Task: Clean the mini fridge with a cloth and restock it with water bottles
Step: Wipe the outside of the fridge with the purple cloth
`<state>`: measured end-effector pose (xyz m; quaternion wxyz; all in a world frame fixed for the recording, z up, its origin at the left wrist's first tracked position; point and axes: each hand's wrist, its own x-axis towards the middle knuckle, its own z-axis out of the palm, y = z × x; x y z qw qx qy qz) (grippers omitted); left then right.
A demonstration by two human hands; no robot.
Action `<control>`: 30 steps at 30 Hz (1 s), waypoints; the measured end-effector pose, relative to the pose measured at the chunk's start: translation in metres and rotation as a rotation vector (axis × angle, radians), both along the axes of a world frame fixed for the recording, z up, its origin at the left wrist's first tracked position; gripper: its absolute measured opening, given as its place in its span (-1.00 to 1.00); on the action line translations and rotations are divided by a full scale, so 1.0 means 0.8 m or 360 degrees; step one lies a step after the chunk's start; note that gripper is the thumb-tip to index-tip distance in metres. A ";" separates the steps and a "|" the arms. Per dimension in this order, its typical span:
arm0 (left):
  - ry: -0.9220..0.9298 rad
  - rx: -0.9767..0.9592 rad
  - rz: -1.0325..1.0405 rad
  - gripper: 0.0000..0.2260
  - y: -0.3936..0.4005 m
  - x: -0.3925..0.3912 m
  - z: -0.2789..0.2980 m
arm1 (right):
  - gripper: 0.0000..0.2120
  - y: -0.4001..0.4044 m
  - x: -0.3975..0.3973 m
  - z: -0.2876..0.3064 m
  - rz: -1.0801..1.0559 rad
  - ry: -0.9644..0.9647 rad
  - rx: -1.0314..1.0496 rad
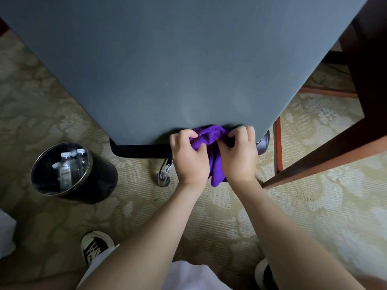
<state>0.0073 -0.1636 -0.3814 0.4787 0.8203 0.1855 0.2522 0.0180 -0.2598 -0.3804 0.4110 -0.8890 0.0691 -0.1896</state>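
Your fingers (pixel 193 136) on both hands are curled tight on the purple cloth (pixel 211 141). Your left hand (pixel 189 158) grips its left side and your right hand (pixel 238 155) grips its right side. The cloth is bunched up between them, right at the near edge of the big gray top (pixel 167 70), and its tail hangs down toward the carpet (pixel 293 195). Off to your left, a black bin (pixel 100 181) stands on the carpet with water bottles (pixel 67 166) inside. A dark wooden piece (pixel 335 155) stands at your right.
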 end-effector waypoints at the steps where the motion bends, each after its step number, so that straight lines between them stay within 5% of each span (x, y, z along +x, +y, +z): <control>1: 0.0038 0.0001 0.0005 -0.78 -0.001 0.000 -0.004 | -0.80 0.000 -0.001 -0.004 -0.0011 0.0042 -0.0022; 10: 0.0142 0.0045 -0.0006 -0.81 -0.004 -0.001 -0.006 | -0.83 -0.004 -0.002 -0.008 -0.0019 0.0100 -0.0184; 30: -0.0498 0.0085 -0.0029 -0.89 -0.018 0.018 0.207 | -0.85 -0.040 0.023 0.209 -0.0076 -0.0853 -0.0169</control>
